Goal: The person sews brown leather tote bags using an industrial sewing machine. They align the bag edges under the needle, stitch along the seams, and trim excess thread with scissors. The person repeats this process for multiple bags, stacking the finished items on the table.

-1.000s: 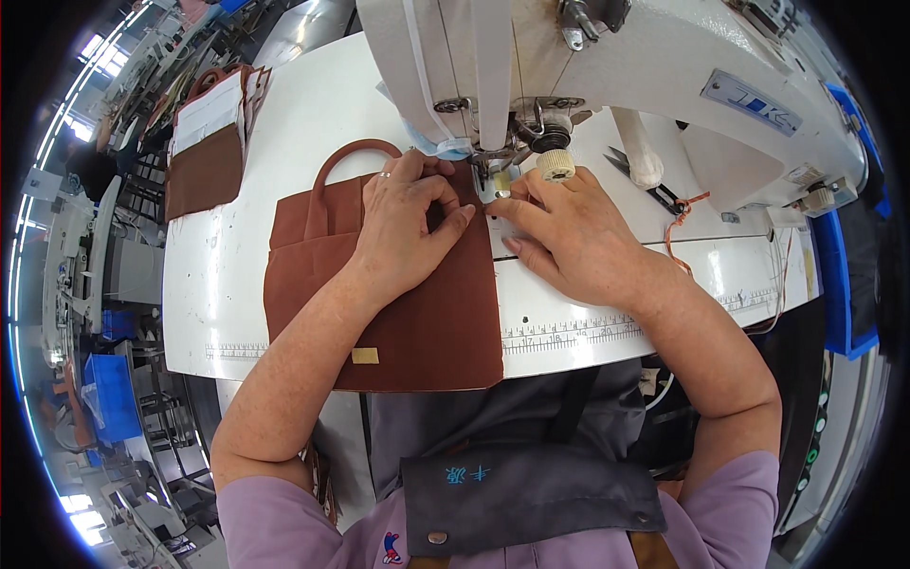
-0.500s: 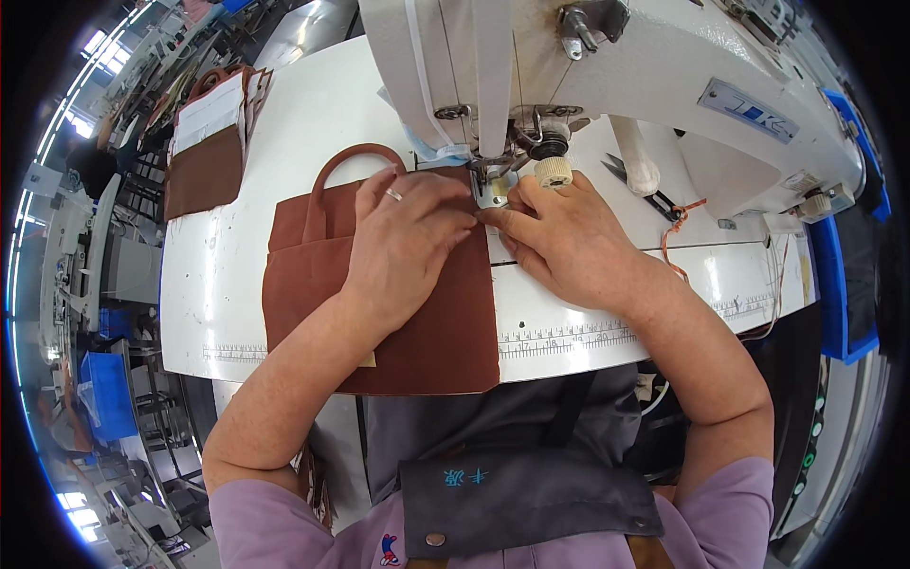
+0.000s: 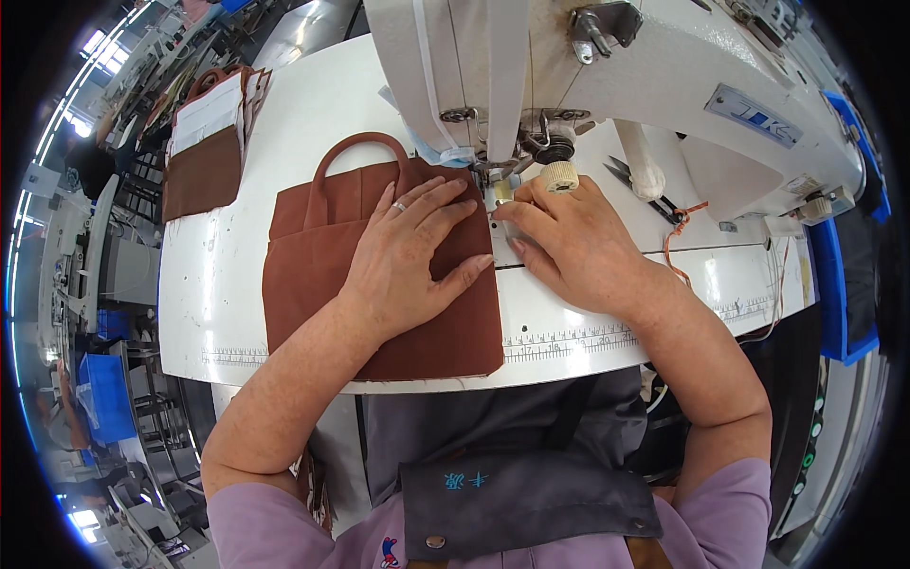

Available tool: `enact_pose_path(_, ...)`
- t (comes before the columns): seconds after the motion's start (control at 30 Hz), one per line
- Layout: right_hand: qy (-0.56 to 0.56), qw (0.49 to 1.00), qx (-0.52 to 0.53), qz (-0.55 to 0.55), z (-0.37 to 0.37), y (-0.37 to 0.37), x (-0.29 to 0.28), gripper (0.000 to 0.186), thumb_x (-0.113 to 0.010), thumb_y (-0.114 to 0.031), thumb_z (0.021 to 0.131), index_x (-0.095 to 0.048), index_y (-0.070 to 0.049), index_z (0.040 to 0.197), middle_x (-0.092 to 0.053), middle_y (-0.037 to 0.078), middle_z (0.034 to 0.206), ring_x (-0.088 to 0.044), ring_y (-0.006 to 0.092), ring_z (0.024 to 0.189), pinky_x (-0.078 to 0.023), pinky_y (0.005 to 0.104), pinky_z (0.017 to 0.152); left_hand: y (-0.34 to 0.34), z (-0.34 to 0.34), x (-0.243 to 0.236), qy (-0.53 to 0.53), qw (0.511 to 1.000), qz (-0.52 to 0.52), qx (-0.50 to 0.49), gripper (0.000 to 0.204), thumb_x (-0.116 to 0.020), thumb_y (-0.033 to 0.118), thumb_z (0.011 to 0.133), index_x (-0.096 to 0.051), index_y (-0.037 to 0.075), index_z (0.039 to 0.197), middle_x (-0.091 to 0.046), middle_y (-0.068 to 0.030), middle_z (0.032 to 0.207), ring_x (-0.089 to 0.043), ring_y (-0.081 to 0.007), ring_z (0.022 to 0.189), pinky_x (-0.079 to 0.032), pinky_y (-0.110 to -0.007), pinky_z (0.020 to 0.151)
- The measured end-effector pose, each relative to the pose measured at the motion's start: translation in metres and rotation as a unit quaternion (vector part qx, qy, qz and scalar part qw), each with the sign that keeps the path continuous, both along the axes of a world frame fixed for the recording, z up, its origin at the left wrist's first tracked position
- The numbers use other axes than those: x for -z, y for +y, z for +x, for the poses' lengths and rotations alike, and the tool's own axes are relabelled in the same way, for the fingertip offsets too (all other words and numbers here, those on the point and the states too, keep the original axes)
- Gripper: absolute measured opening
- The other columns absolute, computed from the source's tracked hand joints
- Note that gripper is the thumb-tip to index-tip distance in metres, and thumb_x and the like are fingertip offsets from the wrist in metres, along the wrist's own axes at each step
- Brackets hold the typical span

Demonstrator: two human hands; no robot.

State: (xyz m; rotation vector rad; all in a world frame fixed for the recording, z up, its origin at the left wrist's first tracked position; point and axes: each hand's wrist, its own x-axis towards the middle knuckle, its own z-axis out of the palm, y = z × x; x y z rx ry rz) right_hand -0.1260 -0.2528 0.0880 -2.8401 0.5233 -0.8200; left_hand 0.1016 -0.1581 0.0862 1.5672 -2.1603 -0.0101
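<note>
A reddish-brown bag panel [image 3: 313,284] with a looped handle [image 3: 360,139] lies on the white sewing table. Its upper right edge reaches the presser foot [image 3: 494,174] of the white sewing machine [image 3: 654,57]. Spread flat over the panel's upper right part is my left hand [image 3: 403,256], with a ring on one finger and the thumb out toward the right edge. My right hand [image 3: 578,242] rests just right of the panel beside the foot. Its thumb and forefinger are apart, the forefinger tip close to the panel's edge; other fingers are partly hidden behind the machine's cream knob [image 3: 559,177].
Black thread snips [image 3: 668,209] with an orange cord lie right of the needle area. A stack of brown bag pieces [image 3: 201,171] with white sheets sits at the table's far left. A ruler strip [image 3: 569,341] runs along the near edge. Blue bins [image 3: 839,247] stand at the right.
The panel has shifted slightly away from me and turned a little. My left hand has flattened, its thumb now stretched out from the fingers. My right hand has moved slightly right.
</note>
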Motion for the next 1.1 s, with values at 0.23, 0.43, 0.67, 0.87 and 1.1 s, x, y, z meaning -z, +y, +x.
enact_pose_path(0.23, 0.003, 1.0, 0.002, 0.005, -0.002, -0.006, 0.001, 0.026, -0.073, -0.014, 0.086, -0.07, -0.007, 0.111, -0.059, 0.01, 0.098, -0.059, 0.0284, 0.096, -0.047, 0.0433, 0.088, -0.018, 0.003, 0.001, 0.007, 1.0, -0.013, -0.005, 0.052, -0.081, 0.034, 0.087, -0.068, 0.004, 0.128, -0.065, -0.0157, 0.138, -0.059, -0.0343, 0.132, -0.04, -0.052, 0.117)
enact_pose_path(0.43, 0.011, 1.0, 0.006, 0.017, -0.004, -0.01, 0.003, 0.026, -0.074, -0.015, 0.087, -0.07, -0.008, 0.112, -0.057, 0.01, 0.1, -0.058, 0.0288, 0.098, -0.047, 0.0434, 0.089, -0.023, 0.003, -0.004, 0.021, 1.0, -0.006, 0.008, 0.052, -0.081, 0.033, 0.088, -0.068, 0.001, 0.126, -0.068, -0.0187, 0.131, -0.062, -0.0369, 0.126, -0.043, -0.048, 0.113)
enact_pose_path(0.67, 0.015, 0.999, 0.01, 0.036, -0.005, -0.01, 0.002, 0.027, -0.075, -0.016, 0.088, -0.07, -0.008, 0.113, -0.056, 0.01, 0.101, -0.058, 0.0285, 0.1, -0.047, 0.0434, 0.09, -0.025, 0.005, -0.003, 0.021, 1.0, -0.006, 0.012, 0.053, -0.08, 0.033, 0.088, -0.068, 0.0, 0.128, -0.068, -0.0192, 0.131, -0.062, -0.0379, 0.125, -0.044, -0.047, 0.113)
enact_pose_path(0.87, 0.005, 0.999, 0.018, 0.031, -0.007, -0.01, 0.0, 0.025, -0.074, -0.019, 0.091, -0.07, -0.009, 0.113, -0.058, 0.009, 0.101, -0.06, 0.0292, 0.1, -0.05, 0.0426, 0.087, -0.026, 0.006, -0.001, 0.016, 1.0, -0.012, 0.014, 0.053, -0.08, 0.033, 0.088, -0.068, 0.001, 0.129, -0.068, -0.0198, 0.132, -0.061, -0.0382, 0.127, -0.042, -0.049, 0.114)
enact_pose_path(1.1, -0.153, 0.936, 0.03, 0.315, -0.004, -0.02, 0.004, 0.032, -0.057, -0.035, 0.109, -0.066, -0.005, 0.108, -0.064, 0.009, 0.093, -0.059, 0.0184, 0.081, -0.05, 0.0326, 0.074, -0.027, 0.008, -0.004, 0.025, 1.0, 0.01, 0.008, 0.051, -0.08, 0.032, 0.088, -0.069, 0.001, 0.128, -0.069, -0.0201, 0.132, -0.06, -0.038, 0.13, -0.041, -0.049, 0.117)
